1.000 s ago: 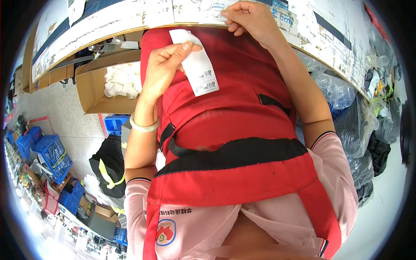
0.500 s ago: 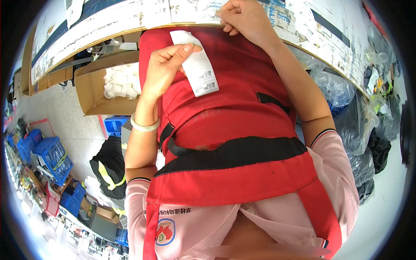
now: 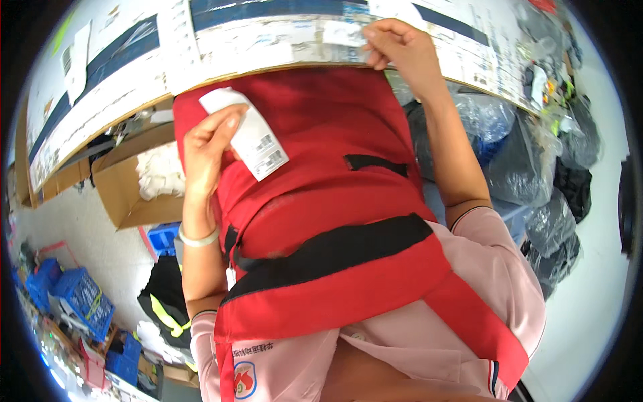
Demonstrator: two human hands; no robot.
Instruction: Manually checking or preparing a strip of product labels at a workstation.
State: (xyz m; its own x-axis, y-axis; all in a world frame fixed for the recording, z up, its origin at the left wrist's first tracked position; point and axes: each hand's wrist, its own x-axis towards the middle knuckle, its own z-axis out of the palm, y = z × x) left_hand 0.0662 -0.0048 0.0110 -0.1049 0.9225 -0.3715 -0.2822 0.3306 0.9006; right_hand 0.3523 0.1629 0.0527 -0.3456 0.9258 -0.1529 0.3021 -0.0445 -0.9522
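Note:
My left hand (image 3: 213, 144) is closed on a strip of white labels (image 3: 258, 142), thumb on top. The strip hangs over my red apron (image 3: 321, 141), with barcodes printed near its lower end. My right hand (image 3: 405, 53) is above the near edge of the worktable, thumb and fingertips pinched together. At those fingertips is a small white label (image 3: 343, 33), its face plain in this view. The worktable top (image 3: 261, 33) is covered with white and dark blue printed sheeting and tape.
Under the table at left stands an open cardboard box (image 3: 120, 194) with white pieces inside. Blue plastic crates (image 3: 84, 301) and a black bundle with a yellow-green band (image 3: 164, 301) are on the floor at left. Clear and dark plastic bags (image 3: 522, 167) crowd the right side.
The view has shifted, so the table and apron sit differently in it. My right hand has moved right relative to the table print, and a white label now shows at its fingertips. The left keeps its strip.

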